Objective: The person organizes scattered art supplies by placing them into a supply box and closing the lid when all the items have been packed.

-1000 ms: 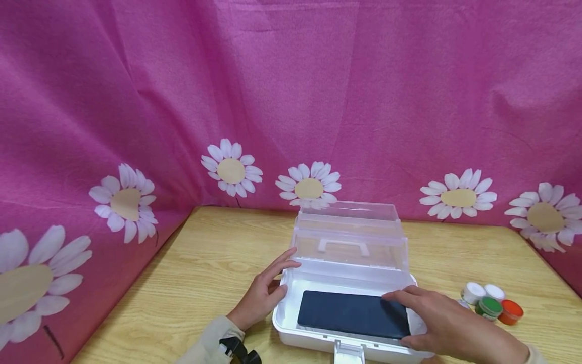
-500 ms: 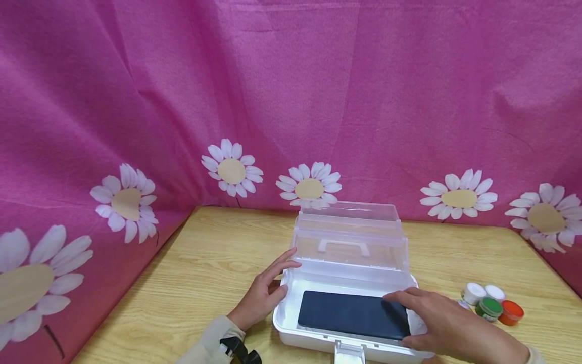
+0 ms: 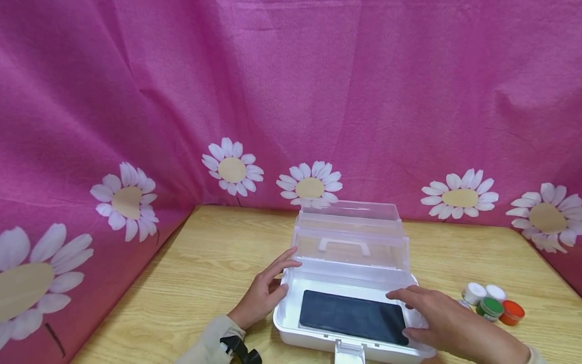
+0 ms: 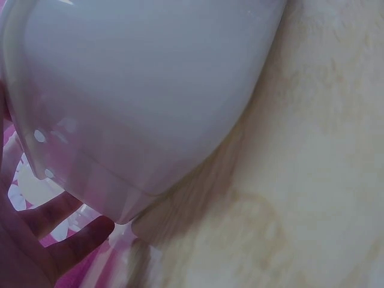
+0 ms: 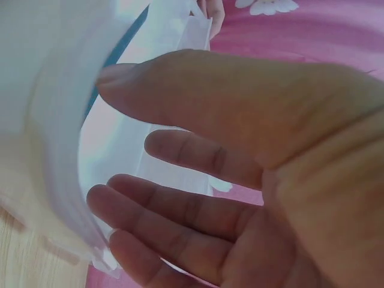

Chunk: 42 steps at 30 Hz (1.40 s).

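A white plastic storage box (image 3: 313, 342) stands on the table, its clear hinged lid (image 3: 350, 235) tipped back. Inside lies a dark, flat rectangular slab (image 3: 352, 316) with rounded corners; its exact kind is unclear. My left hand (image 3: 260, 299) rests at the box's left end, thumb by the rim and fingers spread toward the hinge. In the left wrist view, straight fingers (image 4: 78, 243) touch the outer wall. Over the box's right end is my right hand (image 3: 447, 323), thumb and fingers apart and holding nothing. In the right wrist view, the slab's edge (image 5: 125, 41) shows past the thumb.
Several small jars stand right of the box: white lids (image 3: 475, 292), a green lid (image 3: 490, 307) and a red one (image 3: 512, 312). A latch (image 3: 349, 353) hangs from the box front. A pink daisy-print cloth (image 3: 291, 101) walls the wooden table (image 3: 218, 253).
My right fingers have let go of the slab's right end and drawn slightly back. That end has dropped lower into the box. The left hand has stayed in place.
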Each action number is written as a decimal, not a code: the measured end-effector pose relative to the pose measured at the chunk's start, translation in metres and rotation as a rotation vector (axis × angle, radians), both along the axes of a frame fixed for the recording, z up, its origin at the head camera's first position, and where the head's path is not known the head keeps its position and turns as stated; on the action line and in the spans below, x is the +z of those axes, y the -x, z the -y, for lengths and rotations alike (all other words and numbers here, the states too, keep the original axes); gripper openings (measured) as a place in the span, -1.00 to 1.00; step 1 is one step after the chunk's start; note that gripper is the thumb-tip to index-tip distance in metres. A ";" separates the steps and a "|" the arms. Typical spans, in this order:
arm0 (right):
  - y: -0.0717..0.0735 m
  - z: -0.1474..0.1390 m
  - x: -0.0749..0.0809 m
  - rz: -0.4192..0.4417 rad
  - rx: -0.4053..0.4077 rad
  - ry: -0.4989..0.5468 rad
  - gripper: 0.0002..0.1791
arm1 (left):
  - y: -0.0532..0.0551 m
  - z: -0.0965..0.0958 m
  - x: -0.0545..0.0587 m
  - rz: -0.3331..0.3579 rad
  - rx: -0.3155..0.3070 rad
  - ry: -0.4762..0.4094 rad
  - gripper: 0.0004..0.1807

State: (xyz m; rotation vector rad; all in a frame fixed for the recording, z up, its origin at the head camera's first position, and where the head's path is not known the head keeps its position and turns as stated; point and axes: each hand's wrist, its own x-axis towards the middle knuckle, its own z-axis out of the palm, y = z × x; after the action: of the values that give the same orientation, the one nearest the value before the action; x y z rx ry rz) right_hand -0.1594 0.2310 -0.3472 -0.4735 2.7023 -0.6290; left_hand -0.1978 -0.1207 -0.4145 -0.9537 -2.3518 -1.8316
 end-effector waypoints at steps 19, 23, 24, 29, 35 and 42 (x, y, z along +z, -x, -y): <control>0.001 -0.005 -0.004 -0.015 0.067 0.031 -0.31 | -0.004 -0.001 -0.004 -0.005 0.016 -0.026 -0.47; 0.002 -0.005 -0.005 -0.016 0.073 0.031 -0.31 | -0.003 0.000 -0.007 0.008 0.024 -0.025 -0.47; 0.002 -0.005 -0.005 -0.014 0.073 0.033 -0.31 | -0.002 0.000 -0.009 0.011 0.025 -0.029 -0.47; 0.002 -0.005 -0.004 -0.004 0.072 0.028 -0.32 | 0.007 0.001 -0.027 0.008 0.024 -0.038 -0.41; 0.003 -0.010 -0.001 -0.006 0.102 0.077 -0.34 | 0.019 0.003 -0.038 -0.092 0.021 0.014 -0.35; 0.004 -0.013 -0.001 -0.040 0.147 0.076 -0.39 | 0.018 0.006 -0.036 -0.166 0.029 0.101 -0.35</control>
State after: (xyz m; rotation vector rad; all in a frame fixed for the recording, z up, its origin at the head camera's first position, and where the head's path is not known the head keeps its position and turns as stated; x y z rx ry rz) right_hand -0.1632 0.2436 -0.3483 -0.7036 2.6576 -0.6890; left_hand -0.2161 -0.1270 -0.4506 -1.0320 -2.3628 -1.5701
